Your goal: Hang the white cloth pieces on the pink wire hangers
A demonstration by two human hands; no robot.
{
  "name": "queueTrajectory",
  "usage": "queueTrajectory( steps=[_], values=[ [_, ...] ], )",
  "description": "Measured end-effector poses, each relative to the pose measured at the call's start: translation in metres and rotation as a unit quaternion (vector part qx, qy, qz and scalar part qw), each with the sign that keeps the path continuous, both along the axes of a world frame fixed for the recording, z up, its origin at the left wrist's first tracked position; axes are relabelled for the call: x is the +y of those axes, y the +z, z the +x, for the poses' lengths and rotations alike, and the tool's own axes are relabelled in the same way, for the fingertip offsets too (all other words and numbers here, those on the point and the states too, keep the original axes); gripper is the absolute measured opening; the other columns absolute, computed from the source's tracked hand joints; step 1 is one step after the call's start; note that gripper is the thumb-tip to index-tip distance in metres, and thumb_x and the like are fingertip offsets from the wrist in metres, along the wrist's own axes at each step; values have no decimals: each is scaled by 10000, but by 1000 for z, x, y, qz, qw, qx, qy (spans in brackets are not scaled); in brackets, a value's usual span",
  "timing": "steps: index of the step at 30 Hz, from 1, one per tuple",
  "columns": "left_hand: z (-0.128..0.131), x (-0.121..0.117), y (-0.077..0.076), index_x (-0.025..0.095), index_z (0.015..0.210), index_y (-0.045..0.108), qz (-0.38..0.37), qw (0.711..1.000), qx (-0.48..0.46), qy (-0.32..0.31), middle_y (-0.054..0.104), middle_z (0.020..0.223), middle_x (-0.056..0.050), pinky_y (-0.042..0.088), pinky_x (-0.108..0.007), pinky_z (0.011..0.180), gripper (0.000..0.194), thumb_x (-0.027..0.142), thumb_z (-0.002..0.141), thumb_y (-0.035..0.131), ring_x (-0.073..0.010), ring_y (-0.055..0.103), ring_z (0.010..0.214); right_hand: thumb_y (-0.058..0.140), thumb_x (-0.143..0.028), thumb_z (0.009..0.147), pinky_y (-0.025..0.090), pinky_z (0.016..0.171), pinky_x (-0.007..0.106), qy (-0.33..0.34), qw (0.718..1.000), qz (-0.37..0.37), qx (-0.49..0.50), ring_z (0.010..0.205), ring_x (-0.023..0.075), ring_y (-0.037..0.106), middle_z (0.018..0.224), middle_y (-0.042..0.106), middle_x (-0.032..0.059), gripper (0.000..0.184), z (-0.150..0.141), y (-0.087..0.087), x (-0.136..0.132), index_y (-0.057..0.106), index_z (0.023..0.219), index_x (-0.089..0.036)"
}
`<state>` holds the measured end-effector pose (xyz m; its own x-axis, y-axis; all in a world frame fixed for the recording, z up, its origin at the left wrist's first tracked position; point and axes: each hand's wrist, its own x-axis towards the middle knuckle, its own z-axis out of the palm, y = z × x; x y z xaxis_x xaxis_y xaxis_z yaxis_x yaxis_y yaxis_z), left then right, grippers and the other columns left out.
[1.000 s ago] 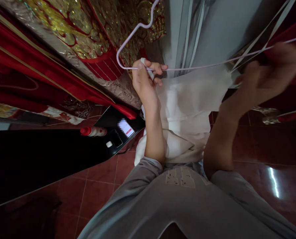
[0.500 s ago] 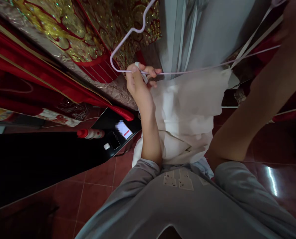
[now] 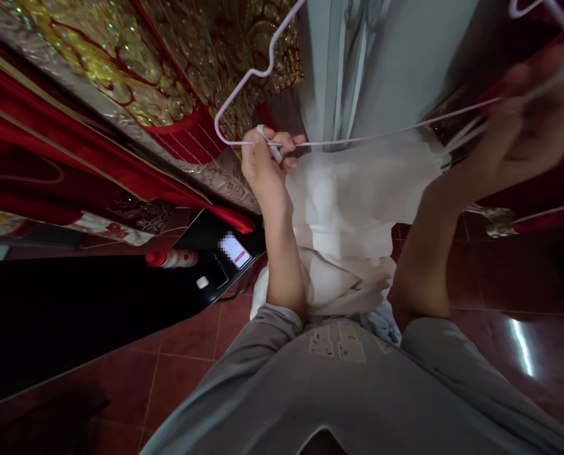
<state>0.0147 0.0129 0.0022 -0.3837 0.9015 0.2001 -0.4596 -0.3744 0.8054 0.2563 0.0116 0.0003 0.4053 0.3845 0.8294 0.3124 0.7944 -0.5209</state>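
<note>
A pale lilac clothes hanger [image 3: 386, 134] spans the view, its lower bar running between my hands. My left hand [image 3: 267, 148] is closed around the bar near its left corner, with a white strap [image 3: 268, 140] looped across the fingers. Below the bar hangs a cream garment [image 3: 348, 202] in layered, sheer-looking fabric. Its straps [image 3: 466, 136] on the right side stretch up to my right hand [image 3: 537, 120], which is by the hanger's right end. That hand is blurred, but its fingers appear closed on the strap.
Sequined gold and red garments [image 3: 168, 82] hang on the left, a grey curtain-like cloth [image 3: 405, 63] straight ahead. A black table [image 3: 73, 303] holds a red-capped bottle [image 3: 172, 258], a lit phone [image 3: 235, 250], a dark phone [image 3: 215, 270] and a small white case [image 3: 203, 282]. Red tiles [image 3: 187, 335] cover the floor.
My right hand has come down and inward into view, its elbow bending, and the straps have slanted lower with it. The hanger has tilted and dropped slightly; my left hand keeps its hold.
</note>
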Motion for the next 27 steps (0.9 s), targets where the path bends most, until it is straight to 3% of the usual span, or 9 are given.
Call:
queueTrajectory(
  steps=[1,5,8,10,14,18,20,23,27],
  values=[
    [0,0,-1,228,811,477,9,1000,1,-6,556,665,-26,324,-250,464,315,234,1052,274,-209,643,750,468,-327,902,462,873,264,-25,997,69,-32,941,69,566,1012,560,-29,233,-21,2,2,595,1087,-265],
    [-3,-1,-3,223,858,483,34,999,13,-20,588,719,-34,304,-247,475,279,246,1058,290,-209,644,817,523,-307,869,431,949,338,-45,956,-161,-239,916,98,585,933,643,-18,180,-65,7,5,638,971,-213],
    [-13,-1,-5,220,918,537,7,999,53,-10,658,865,-59,336,-260,482,264,280,1051,317,-216,644,840,453,-350,902,412,967,374,-46,943,-207,-257,838,95,588,914,648,-34,208,-65,5,-2,627,918,-238],
    [-23,1,-9,193,986,567,7,997,70,30,666,1009,-78,340,-252,458,270,260,1043,312,-208,640,867,440,-369,905,417,964,375,-41,943,-206,-257,877,104,591,951,645,-35,213,-63,4,-7,613,919,-247],
    [-50,6,-19,163,995,594,33,984,100,142,630,1142,-62,408,-232,485,287,32,942,344,-205,611,1027,454,-370,897,427,953,372,-31,938,-222,-263,916,117,582,983,643,-36,183,-63,3,-10,605,905,-266],
    [-74,13,-17,197,931,601,69,951,189,233,644,1130,-15,516,-295,848,157,60,895,531,-191,588,1080,481,-331,886,443,916,356,-6,945,-214,-248,921,116,579,976,644,-41,153,-60,4,-10,620,931,-286],
    [-84,16,-9,179,949,616,143,937,228,223,650,1128,-28,462,-336,989,108,140,855,651,-193,583,1089,487,-315,882,453,903,341,10,950,-208,-234,921,107,584,976,646,-31,158,-58,4,-10,628,934,-266],
    [-98,19,3,128,1060,646,238,921,276,133,650,1142,-80,469,-380,993,336,291,793,767,-228,608,1053,479,-319,882,468,889,327,20,954,-203,-220,918,97,594,985,649,-15,187,-57,5,-10,630,925,-218],
    [-115,18,5,127,1176,619,241,922,299,54,601,1241,-114,505,-396,951,617,365,667,875,-275,586,1099,488,-324,873,466,916,340,15,952,-208,-222,917,98,598,982,652,-27,173,-57,6,-10,627,896,-223]
  ],
)
